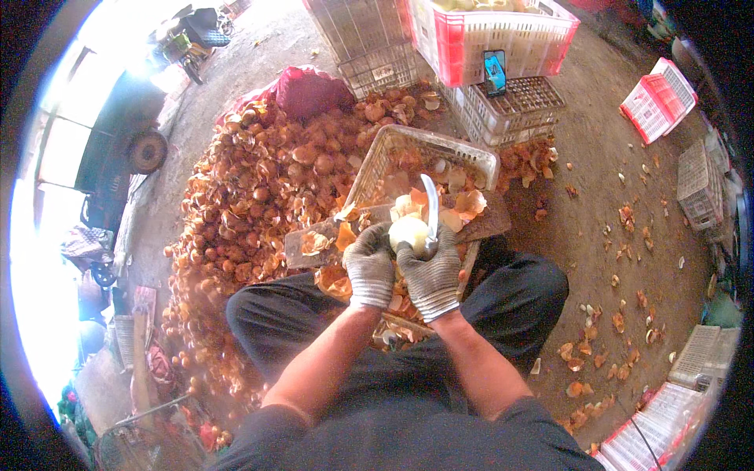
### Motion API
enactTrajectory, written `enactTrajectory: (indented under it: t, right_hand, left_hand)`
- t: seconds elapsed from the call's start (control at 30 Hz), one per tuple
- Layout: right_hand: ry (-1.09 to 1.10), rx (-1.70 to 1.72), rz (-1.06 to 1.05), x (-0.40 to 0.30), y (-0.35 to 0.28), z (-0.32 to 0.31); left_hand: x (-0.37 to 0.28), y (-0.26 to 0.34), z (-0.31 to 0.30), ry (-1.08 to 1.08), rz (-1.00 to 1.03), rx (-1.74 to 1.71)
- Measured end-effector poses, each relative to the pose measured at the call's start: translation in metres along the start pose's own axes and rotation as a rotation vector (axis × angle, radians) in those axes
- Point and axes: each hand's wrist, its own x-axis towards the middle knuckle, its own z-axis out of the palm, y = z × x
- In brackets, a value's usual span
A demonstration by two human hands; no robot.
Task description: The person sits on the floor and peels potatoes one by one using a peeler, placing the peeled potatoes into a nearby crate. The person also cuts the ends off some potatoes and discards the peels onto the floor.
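A peeled, pale onion [409, 232] is held between both gloved hands above a wooden board [492, 221]. My left hand [371, 265] grips its left side. My right hand [433, 268] has a thumb against the onion and also holds a knife with a curved blade [431, 200], which points away from me. The knife's handle is mostly hidden in the palm. Loose onion skins [470, 205] lie on the board, which rests across a plastic crate [489, 158]. More skins and pale pieces are inside the crate.
A large heap of unpeeled onions [253, 194] spreads on the left, with a red mesh sack [312, 93] behind. Ahead, a red and white crate [500, 41] stands on a grey crate [506, 112], a phone [495, 72] leaning against it. Scattered skins [627, 218] litter the floor at right.
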Motion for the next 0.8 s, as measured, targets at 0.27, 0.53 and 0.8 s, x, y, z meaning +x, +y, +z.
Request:
enactTrajectory:
  t: [0.27, 0.53, 0.8]
  right_hand:
    - [-0.211, 0.405, 0.112, -0.003, 0.007, -0.016]
    - [-0.393, 0.904, 0.654, -0.018, -0.001, -0.039]
    - [-0.261, 1.033, 0.797, -0.022, -0.004, -0.026]
  left_hand:
    - [0.013, -0.001, -0.031, -0.251, 0.066, -0.083]
    - [0.026, -0.005, -0.055, -0.26, -0.043, -0.035]
    - [-0.011, 0.044, -0.068, -0.402, 0.127, -0.007]
